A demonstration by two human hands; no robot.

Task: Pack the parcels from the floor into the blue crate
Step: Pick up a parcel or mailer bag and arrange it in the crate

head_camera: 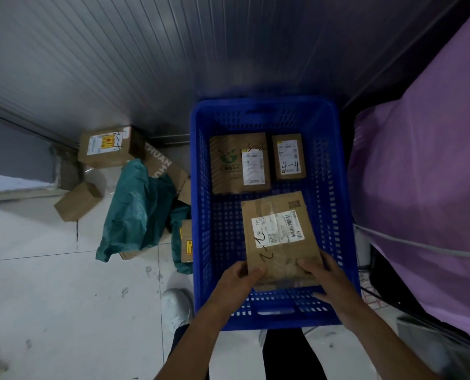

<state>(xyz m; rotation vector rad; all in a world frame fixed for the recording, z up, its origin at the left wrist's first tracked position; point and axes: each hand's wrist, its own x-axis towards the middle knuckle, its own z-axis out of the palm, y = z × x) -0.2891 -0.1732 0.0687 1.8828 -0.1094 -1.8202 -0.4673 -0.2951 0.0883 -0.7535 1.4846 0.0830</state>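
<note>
The step in hand is setting a parcel down inside the blue crate (pixel 194 215). The flat brown parcel (pixel 279 215), marked 2-2, sits in the crate's near half, towards 5 o'clock. Both hands hold its near edge: the left hand (pixel 242 272) has its grip closed round the 7 o'clock corner, thumb on top, and the right hand (pixel 318 272) has its grip closed over the 5 o'clock corner. Whether the far end already rests on the crate bottom I cannot tell.

Two boxes already lie side by side at the crate's 12 o'clock end, a logo box (pixel 239 163) and, just beside it, a small box (pixel 288 157) marked 4-4.

Next, I judge, the parcel should be lowered flat and both grips released. After that comes a reach out to 9 and 10 o'clock, where a labelled box (pixel 106 146), a plain box (pixel 77 201) and a teal bag (pixel 137 209) wait on the floor (pixel 36 283).
</note>
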